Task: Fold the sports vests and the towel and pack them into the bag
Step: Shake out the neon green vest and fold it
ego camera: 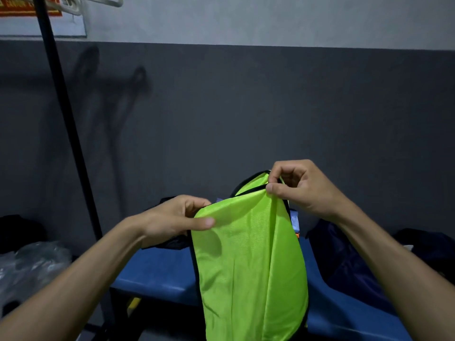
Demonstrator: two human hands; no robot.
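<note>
A neon green sports vest (248, 262) with black trim hangs in the air in front of me, over a blue bench (157, 274). My left hand (172, 220) pinches its upper left edge between thumb and fingers. My right hand (295, 188) pinches the top right shoulder strap, held a little higher. A dark navy bag (344, 257) lies on the bench to the right, partly behind my right forearm. A dark piece of cloth (167, 242) lies behind my left hand. A bit of pale blue cloth (294, 219) peeks out behind the vest.
A black pole (66, 124) of a clothes rack rises on the left, with white hangers (98, 2) at the top. Clear plastic wrapping (27, 269) lies at the lower left. A grey wall stands close behind the bench.
</note>
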